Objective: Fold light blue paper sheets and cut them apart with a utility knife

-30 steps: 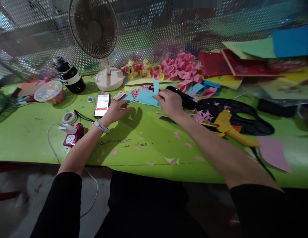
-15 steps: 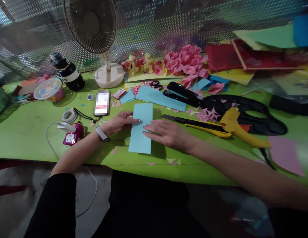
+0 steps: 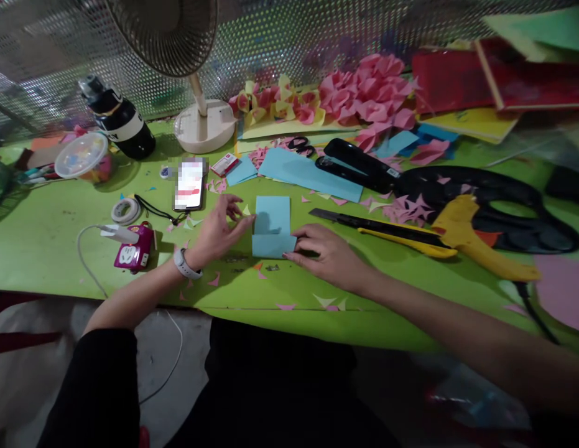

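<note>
A light blue sheet of paper (image 3: 273, 214) lies in front of me, its near part folded up over itself. My right hand (image 3: 324, 254) pinches the right edge of the folded part between thumb and fingers. At the paper's upper left is my left hand (image 3: 221, 229), fingers apart and curved, thumb tip close to the paper's edge; nothing shows in its grasp. A utility knife (image 3: 387, 229) with its blade out lies right of the paper, beside a yellow glue gun (image 3: 476, 236). Behind the paper rest more blue paper strips (image 3: 303, 173).
A black stapler (image 3: 359, 165), pink paper flowers (image 3: 364, 90) and a fan (image 3: 200, 127) stand farther back. On the left are a phone (image 3: 189, 186), a tape roll (image 3: 125, 210), a purple power adapter (image 3: 134, 249) and a bottle (image 3: 124, 127). Paper scraps litter the green table (image 3: 51, 242).
The long blue paper, flat before, now has its near end folded up. My left hand has moved left off the paper. My right hand has shifted from its surface to the fold's edge.
</note>
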A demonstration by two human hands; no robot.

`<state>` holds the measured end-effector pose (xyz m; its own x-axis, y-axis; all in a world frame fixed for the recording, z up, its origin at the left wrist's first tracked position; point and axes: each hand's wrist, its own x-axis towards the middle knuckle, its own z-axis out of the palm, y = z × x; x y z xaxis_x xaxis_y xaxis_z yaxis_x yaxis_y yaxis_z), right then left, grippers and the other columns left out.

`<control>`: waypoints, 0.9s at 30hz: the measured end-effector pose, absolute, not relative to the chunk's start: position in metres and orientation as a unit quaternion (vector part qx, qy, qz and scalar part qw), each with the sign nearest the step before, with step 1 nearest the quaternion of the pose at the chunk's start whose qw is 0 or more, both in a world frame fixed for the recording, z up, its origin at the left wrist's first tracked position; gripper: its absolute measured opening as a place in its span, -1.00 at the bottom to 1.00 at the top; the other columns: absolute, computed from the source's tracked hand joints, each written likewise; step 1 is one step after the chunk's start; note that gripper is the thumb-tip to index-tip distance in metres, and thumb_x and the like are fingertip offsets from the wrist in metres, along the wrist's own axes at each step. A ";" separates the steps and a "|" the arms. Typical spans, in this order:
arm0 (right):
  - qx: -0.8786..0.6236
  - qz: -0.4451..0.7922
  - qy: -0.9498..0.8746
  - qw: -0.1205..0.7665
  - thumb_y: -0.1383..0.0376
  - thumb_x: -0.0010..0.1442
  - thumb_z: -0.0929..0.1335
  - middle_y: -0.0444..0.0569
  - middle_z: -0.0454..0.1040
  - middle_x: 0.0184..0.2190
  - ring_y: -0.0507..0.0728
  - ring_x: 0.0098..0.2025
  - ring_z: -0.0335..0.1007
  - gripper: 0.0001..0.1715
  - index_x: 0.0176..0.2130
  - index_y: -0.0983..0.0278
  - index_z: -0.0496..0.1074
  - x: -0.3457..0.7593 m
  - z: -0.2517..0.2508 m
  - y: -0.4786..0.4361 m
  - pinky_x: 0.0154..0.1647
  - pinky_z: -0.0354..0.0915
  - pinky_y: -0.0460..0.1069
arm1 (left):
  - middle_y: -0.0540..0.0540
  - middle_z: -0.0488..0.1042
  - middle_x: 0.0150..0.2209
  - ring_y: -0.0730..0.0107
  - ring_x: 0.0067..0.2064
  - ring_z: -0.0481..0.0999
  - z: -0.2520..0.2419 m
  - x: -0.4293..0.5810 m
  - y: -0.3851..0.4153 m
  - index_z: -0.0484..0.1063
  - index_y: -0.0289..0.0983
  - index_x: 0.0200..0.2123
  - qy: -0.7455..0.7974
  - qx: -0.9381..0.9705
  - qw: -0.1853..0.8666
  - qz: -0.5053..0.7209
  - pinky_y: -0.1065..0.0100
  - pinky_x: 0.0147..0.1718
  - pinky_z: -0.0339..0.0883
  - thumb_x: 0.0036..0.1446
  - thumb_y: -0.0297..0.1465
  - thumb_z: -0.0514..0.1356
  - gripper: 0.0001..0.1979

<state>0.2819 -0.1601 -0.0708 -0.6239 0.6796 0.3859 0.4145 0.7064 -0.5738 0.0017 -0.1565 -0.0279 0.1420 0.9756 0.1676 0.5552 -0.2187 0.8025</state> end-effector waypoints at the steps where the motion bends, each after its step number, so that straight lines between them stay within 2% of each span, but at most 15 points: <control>1: -0.324 0.225 -0.872 0.291 0.20 0.42 0.42 0.11 0.63 -0.13 0.27 -0.10 0.57 -0.72 -0.33 0.22 0.61 0.282 -0.071 -0.159 -0.12 0.48 0.18 | -0.23 0.61 -0.03 0.28 -0.07 0.63 -0.025 0.001 -0.159 0.38 -0.26 0.07 0.527 0.716 0.271 0.369 0.30 -0.20 0.48 0.37 -0.19 0.31 -0.65; 2: -0.331 0.227 -0.871 0.284 0.19 0.42 0.42 0.11 0.63 -0.11 0.28 -0.08 0.56 -0.73 -0.32 0.21 0.61 0.283 -0.072 -0.159 -0.10 0.49 0.19 | -0.25 0.61 0.03 0.25 0.00 0.63 -0.023 0.000 -0.161 0.39 -0.26 0.10 0.501 0.734 0.274 0.368 0.26 -0.12 0.51 0.43 -0.17 0.24 -0.66; 4: -0.334 0.225 -0.872 0.279 0.16 0.43 0.40 0.11 0.63 -0.10 0.29 -0.08 0.56 -0.71 -0.30 0.20 0.62 0.283 -0.074 -0.157 -0.10 0.49 0.21 | -0.24 0.64 0.01 0.24 0.01 0.65 -0.021 -0.001 -0.167 0.40 -0.26 0.17 0.460 0.756 0.325 0.332 0.22 -0.04 0.51 0.47 -0.12 0.19 -0.61; 7: -0.339 0.218 -0.874 0.272 0.12 0.46 0.36 0.12 0.62 -0.11 0.30 -0.09 0.55 -0.65 -0.30 0.20 0.62 0.284 -0.075 -0.156 -0.12 0.50 0.23 | -0.16 0.67 -0.15 0.29 -0.16 0.66 -0.026 0.000 -0.173 0.41 -0.26 0.22 0.454 0.753 0.388 0.276 0.28 -0.15 0.50 0.37 -0.10 0.31 -0.49; 10: -0.357 0.209 -0.874 0.254 0.08 0.48 0.34 0.12 0.62 -0.11 0.32 -0.08 0.56 -0.63 -0.28 0.19 0.61 0.284 -0.075 -0.158 -0.11 0.51 0.25 | -0.18 0.66 -0.14 0.36 -0.26 0.61 -0.035 0.003 -0.176 0.50 -0.26 0.11 0.467 0.739 0.405 0.267 0.29 -0.23 0.46 0.36 -0.17 0.33 -0.62; 12: -0.378 0.189 -0.870 0.254 0.04 0.48 0.33 0.12 0.63 -0.09 0.35 -0.04 0.57 -0.64 -0.14 0.19 0.62 0.285 -0.072 -0.163 -0.08 0.53 0.28 | -0.18 0.66 -0.15 0.36 -0.28 0.59 -0.038 0.005 -0.177 0.51 -0.27 0.11 0.474 0.730 0.413 0.269 0.29 -0.25 0.43 0.36 -0.21 0.31 -0.65; 14: -0.398 0.143 -0.865 0.271 0.01 0.48 0.33 0.18 0.63 0.02 0.41 0.07 0.56 -0.56 0.14 0.21 0.56 0.284 -0.069 -0.170 0.01 0.53 0.33 | -0.12 0.64 -0.22 0.37 -0.29 0.57 -0.038 0.006 -0.179 0.41 -0.29 0.26 0.483 0.722 0.415 0.270 0.31 -0.28 0.41 0.35 -0.26 0.32 -0.51; 17: -0.362 0.051 -0.885 0.287 0.10 0.49 0.33 0.29 0.49 0.31 0.45 0.29 0.47 -0.26 0.50 0.27 0.19 0.282 -0.064 -0.182 0.20 0.46 0.37 | -0.02 0.61 -0.30 0.40 -0.33 0.54 -0.036 0.008 -0.181 0.20 -0.29 0.45 0.494 0.721 0.410 0.260 0.35 -0.30 0.38 0.34 -0.33 0.31 -0.31; 19: -0.297 0.016 -0.916 0.271 0.16 0.51 0.32 0.33 0.40 0.39 0.43 0.39 0.38 -0.18 0.57 0.35 0.03 0.279 -0.064 -0.189 0.30 0.39 0.36 | -0.01 0.62 -0.29 0.42 -0.34 0.54 -0.036 0.009 -0.181 0.17 -0.29 0.47 0.495 0.728 0.402 0.252 0.36 -0.29 0.39 0.36 -0.35 0.29 -0.31; 20: -0.267 0.007 -0.928 0.259 0.16 0.52 0.30 0.35 0.39 0.40 0.42 0.41 0.36 -0.18 0.56 0.42 0.03 0.277 -0.064 -0.192 0.33 0.36 0.35 | -0.02 0.63 -0.29 0.41 -0.34 0.55 -0.036 0.008 -0.180 0.19 -0.30 0.46 0.492 0.735 0.395 0.248 0.36 -0.29 0.40 0.37 -0.34 0.28 -0.33; 22: -0.234 -0.006 -0.943 0.237 0.15 0.54 0.29 0.40 0.42 0.37 0.41 0.40 0.37 -0.23 0.50 0.55 0.13 0.275 -0.066 -0.195 0.35 0.34 0.35 | -0.05 0.63 -0.28 0.38 -0.32 0.58 -0.038 0.008 -0.180 0.25 -0.33 0.42 0.487 0.760 0.355 0.243 0.33 -0.26 0.44 0.39 -0.30 0.29 -0.37; 24: -0.228 -0.013 -0.948 0.222 0.11 0.55 0.27 0.41 0.44 0.34 0.40 0.39 0.40 -0.28 0.43 0.57 0.26 0.274 -0.070 -0.197 0.37 0.33 0.35 | -0.11 0.66 -0.22 0.27 -0.22 0.63 -0.038 0.007 -0.182 0.31 -0.33 0.38 0.484 0.803 0.258 0.235 0.24 -0.16 0.49 0.40 -0.23 0.30 -0.41; 27: -0.238 -0.009 -0.948 0.213 0.03 0.57 0.23 0.37 0.44 0.35 0.38 0.40 0.38 -0.27 0.40 0.52 0.34 0.275 -0.074 -0.198 0.40 0.30 0.36 | -0.29 0.64 0.09 0.05 0.10 0.65 -0.033 0.008 -0.195 0.40 -0.27 0.33 0.447 0.869 0.082 0.194 0.06 0.07 0.51 0.47 -0.23 0.23 -0.53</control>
